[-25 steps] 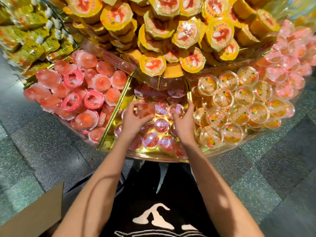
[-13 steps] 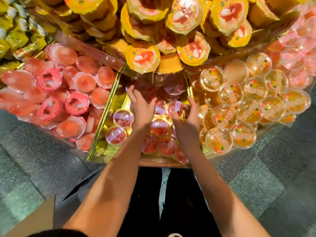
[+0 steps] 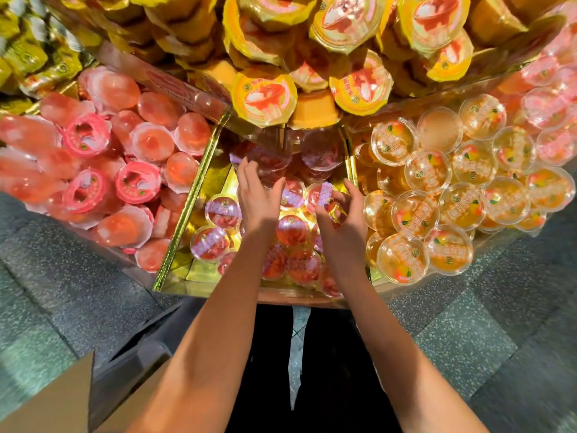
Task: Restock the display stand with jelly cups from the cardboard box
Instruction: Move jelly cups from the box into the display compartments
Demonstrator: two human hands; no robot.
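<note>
Left hand (image 3: 258, 198), fingers spread, steadies red jelly cups (image 3: 274, 160) at the back of the display stand (image 3: 184, 223). Right hand (image 3: 345, 226) apparently pinches one jelly cup (image 3: 321, 197), label up for shoppers.

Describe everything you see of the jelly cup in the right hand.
The jelly cup is a small round clear plastic tub of red jelly, its film lid banded lilac. It sits lid up, slightly tilted, over like cups in the gold-lined middle compartment. The right hand pinches its rim; its base is hidden.

Speckled grey floor (image 3: 499, 323), black clothing (image 3: 337, 370) below
</note>
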